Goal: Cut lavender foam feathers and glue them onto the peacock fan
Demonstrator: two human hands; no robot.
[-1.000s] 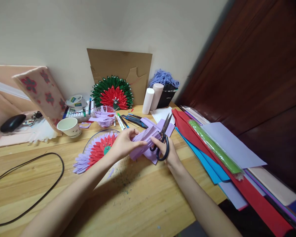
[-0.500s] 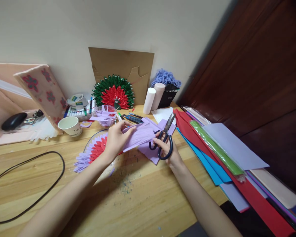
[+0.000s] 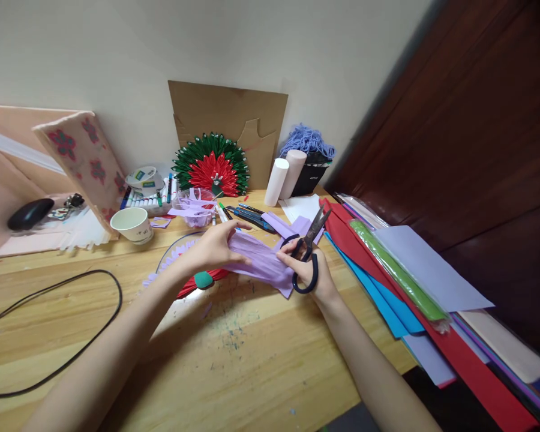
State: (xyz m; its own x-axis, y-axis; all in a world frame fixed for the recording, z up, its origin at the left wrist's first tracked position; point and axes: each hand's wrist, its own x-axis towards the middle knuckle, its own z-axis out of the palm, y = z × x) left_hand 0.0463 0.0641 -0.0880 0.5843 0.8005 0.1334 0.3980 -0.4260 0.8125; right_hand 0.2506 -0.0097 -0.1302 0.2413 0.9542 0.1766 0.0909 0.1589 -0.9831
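Showing fine lengthwise creases: lilac paper [image 3: 261, 259].

From here I see 2 long arms, L arm [image 3: 112, 342] & R arm [image 3: 369, 348]. Both r bare & smooth, wide at the near end & thin at the wrist [image 3: 327, 299]. L hand [image 3: 213, 247] & R hand [image 3: 317, 273] r bare too, w/ slim fingers [image 3: 231, 227].

Soft shadow is cast across the pale wooden tabletop [image 3: 279, 378] beside the bare left forearm [image 3: 130, 324]. Glare is noted on the plastic-wrapped green roll [image 3: 396, 270]. Detail appears lost in the dim, dark-brown wooden panel [image 3: 468, 156].
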